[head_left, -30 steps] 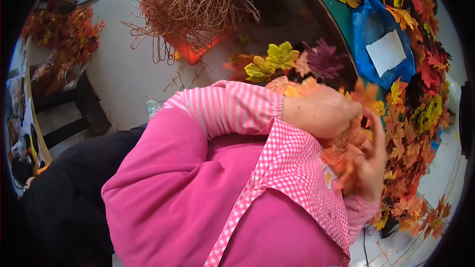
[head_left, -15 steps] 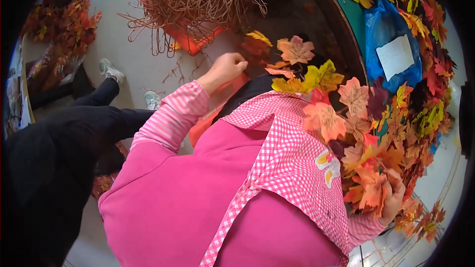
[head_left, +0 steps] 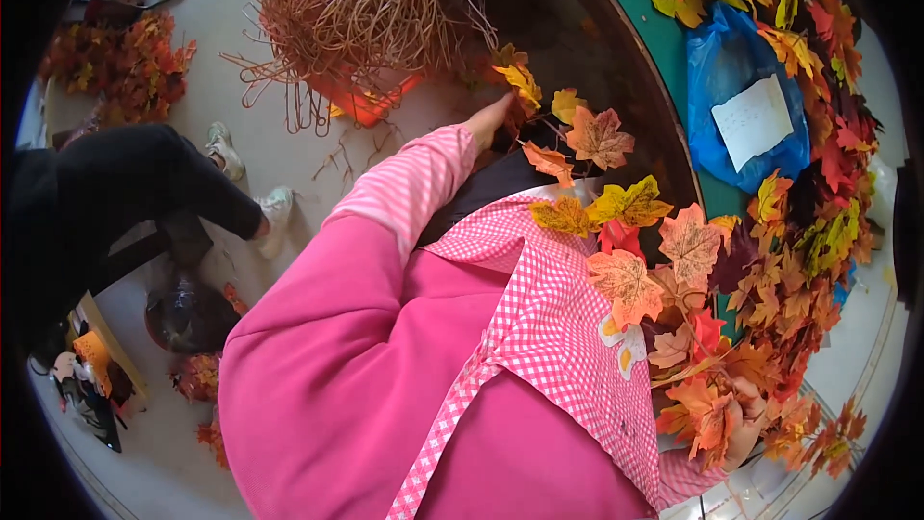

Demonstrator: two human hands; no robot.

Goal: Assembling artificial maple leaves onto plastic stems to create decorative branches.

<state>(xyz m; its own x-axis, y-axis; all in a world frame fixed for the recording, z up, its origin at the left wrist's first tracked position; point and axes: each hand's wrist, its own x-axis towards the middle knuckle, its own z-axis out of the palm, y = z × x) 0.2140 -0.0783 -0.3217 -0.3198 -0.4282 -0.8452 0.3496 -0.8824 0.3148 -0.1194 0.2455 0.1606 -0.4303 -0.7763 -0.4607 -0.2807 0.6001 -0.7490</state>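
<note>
At the lower right, my right hand (head_left: 743, 424) is closed around the stems of an artificial maple leaf garland (head_left: 624, 287). Orange leaves partly cover its fingers. The garland, with pink-orange, yellow and red leaves, runs up across the front of my checked apron (head_left: 568, 327). At the upper middle, my left hand (head_left: 489, 123) reaches up to a yellow-orange leaf cluster (head_left: 521, 87) and touches or nearly touches it. My left fingers are mostly hidden, so their grip cannot be made out.
A bundle of brown wire stems (head_left: 361, 14) hangs over a red-orange object (head_left: 371, 101). To the right, a green tabletop (head_left: 664, 48) carries a blue plastic bag (head_left: 746, 87), white paper (head_left: 753, 123) and piled leaves (head_left: 818, 221). Another person's dark-clothed leg (head_left: 144, 173) is at left.
My left hand, a loose fist before, has moved right and up to the yellow-orange leaves. My right hand has shifted slightly down and left, still holding the garland. The other person's legs have moved.
</note>
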